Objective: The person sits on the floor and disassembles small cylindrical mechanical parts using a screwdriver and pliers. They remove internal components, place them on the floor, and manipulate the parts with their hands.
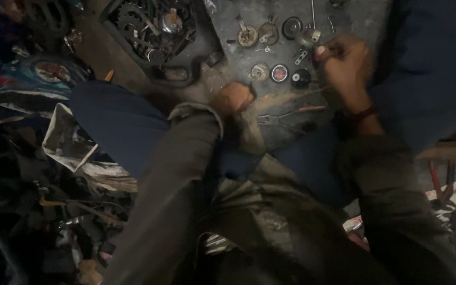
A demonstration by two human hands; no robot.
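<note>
My left hand [232,97] is closed into a fist low over the dark, dirty floor, in a grey-green sleeve; what it grips is hidden. My right hand [344,63] is raised to the right, fingers pinched on a thin metal tool [312,91] whose shaft slants down to the left. Small round metal parts [279,72] lie in rows just beyond both hands, among them discs, a gear-like piece [247,36] and a shiny cup-shaped part [310,37]. A pair of pliers [286,115] lies on the floor between my hands.
A black engine casing [154,31] with gears sits at the top left. My knees in dark blue trousers [117,119] flank the work spot. Crumpled newspaper [69,140] and dark clutter fill the left; red-handled tools [442,182] lie at the right edge.
</note>
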